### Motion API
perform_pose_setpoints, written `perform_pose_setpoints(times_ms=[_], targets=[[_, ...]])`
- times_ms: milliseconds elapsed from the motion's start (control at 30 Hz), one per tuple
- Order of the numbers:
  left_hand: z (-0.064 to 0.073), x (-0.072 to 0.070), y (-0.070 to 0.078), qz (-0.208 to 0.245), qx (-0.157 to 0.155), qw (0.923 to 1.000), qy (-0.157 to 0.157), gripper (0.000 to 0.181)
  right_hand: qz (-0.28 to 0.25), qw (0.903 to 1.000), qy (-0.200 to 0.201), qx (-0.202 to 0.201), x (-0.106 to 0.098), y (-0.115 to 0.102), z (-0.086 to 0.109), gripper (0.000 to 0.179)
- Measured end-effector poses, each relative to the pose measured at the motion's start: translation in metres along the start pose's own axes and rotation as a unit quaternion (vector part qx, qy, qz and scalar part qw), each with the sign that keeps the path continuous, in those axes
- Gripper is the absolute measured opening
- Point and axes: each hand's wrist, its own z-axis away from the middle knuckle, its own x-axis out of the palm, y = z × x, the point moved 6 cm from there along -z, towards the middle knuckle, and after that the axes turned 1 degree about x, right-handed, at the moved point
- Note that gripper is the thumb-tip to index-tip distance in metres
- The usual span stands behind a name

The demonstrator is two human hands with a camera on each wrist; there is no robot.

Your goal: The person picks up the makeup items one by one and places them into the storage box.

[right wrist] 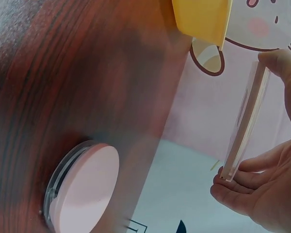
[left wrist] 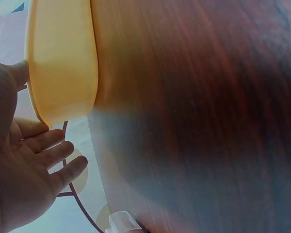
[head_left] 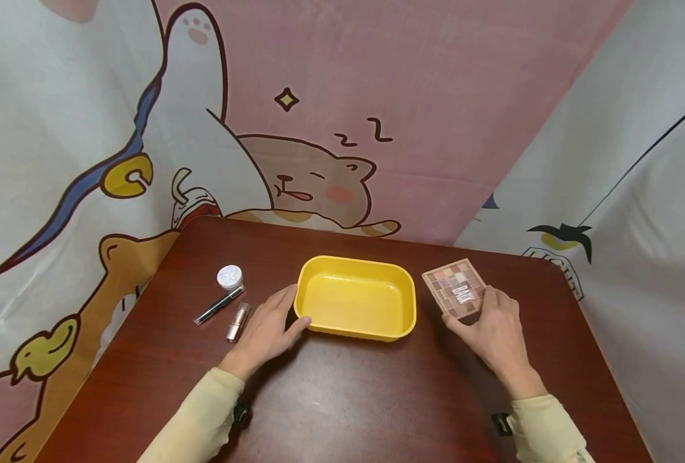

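My right hand holds a square eyeshadow palette above the table, to the right of a yellow tray. In the right wrist view the palette appears edge-on, with thumb at one end and fingertips at the other. At the tray's left end is my left hand. Its thumb and index finger touch the tray's rim and end, and the other fingers extend loosely, as the left wrist view shows. A round pink compact lies on the table in the right wrist view; the head view does not show it.
Left of the tray lie a round white case with a star, a slim dark pen-like tube and a lipstick. The brown table ends at a printed cartoon curtain.
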Motion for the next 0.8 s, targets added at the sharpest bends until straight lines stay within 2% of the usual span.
perform_pose_setpoints(times_ms=[500,800], targets=[[0.001,0.001,-0.001,0.000,-0.009,0.9999,-0.007,0.083,-0.011,0.9998,0.000,-0.017,0.001,-0.017,0.001,0.092],[0.001,0.001,0.000,0.000,-0.013,0.9999,-0.009,0.083,-0.016,0.9990,-0.035,-0.025,0.008,-0.028,0.001,0.100]])
